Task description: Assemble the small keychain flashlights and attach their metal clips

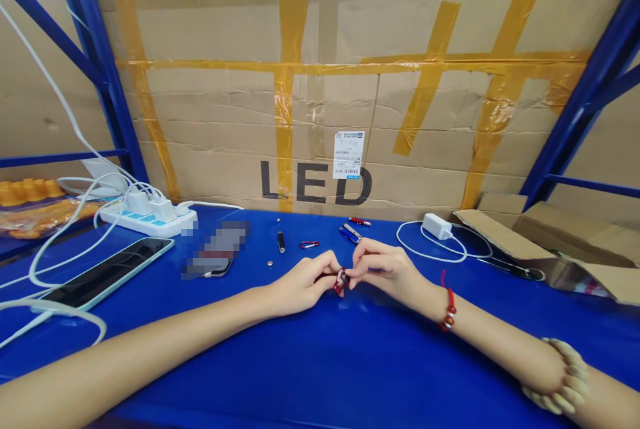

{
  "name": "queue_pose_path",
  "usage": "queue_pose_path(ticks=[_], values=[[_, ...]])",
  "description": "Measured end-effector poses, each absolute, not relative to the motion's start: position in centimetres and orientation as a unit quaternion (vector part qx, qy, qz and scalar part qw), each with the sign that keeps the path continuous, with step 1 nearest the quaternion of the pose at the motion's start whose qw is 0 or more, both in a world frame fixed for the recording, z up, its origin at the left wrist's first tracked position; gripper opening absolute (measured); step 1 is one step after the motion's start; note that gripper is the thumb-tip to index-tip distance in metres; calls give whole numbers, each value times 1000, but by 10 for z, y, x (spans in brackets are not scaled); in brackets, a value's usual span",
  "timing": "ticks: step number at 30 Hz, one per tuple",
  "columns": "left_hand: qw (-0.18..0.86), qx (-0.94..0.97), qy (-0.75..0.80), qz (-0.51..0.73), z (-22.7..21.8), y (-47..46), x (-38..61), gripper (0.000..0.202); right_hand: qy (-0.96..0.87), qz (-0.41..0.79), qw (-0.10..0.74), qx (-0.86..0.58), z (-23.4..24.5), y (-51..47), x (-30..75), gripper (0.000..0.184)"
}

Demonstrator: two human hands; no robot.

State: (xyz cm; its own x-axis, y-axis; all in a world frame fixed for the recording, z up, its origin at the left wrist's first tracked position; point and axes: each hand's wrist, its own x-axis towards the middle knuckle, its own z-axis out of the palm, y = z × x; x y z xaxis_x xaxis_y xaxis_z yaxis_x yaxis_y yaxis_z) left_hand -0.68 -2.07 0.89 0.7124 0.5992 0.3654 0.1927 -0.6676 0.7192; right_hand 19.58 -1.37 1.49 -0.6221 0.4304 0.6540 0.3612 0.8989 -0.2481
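Above the middle of the blue table point(345, 355), my left hand point(307, 282) pinches a small red and silver piece point(341, 280). From the other side, the fingertips of my right hand point(383, 265) close on the same piece. Its exact kind is too small to make out, and fingers cover part of it. Beyond my hands lie a red carabiner point(309, 245), a short black cylinder point(281, 242) and a small round silver piece point(270, 263). Blue and silver pen-like tubes point(351, 233) and a red one point(360, 221) lie behind my right hand.
To the left are a large phone point(110, 275), a second phone point(217, 252), and a white power strip point(150, 219) with trailing cables. On the right, a white charger point(437, 226) with its cord lies near scissors point(533, 273) and an open cardboard box point(575, 242). A tall carton point(230, 115) stands behind.
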Motion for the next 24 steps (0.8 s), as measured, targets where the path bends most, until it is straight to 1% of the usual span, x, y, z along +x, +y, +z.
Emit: queue_pose_path(ticks=[7,17,21,24], values=[[317,862,243,310,9,-21,-6,10,-891,91,379,-233,17,-17,193,23],[301,858,245,336,5,-17,-7,5,-879,125,393,-237,15,-15,192,20],[264,867,266,329,5,-15,-6,14,-872,139,400,-247,12,-11,190,21],[227,875,277,327,6,-14,-5,16,-867,138,401,-262,14,-11,188,20]])
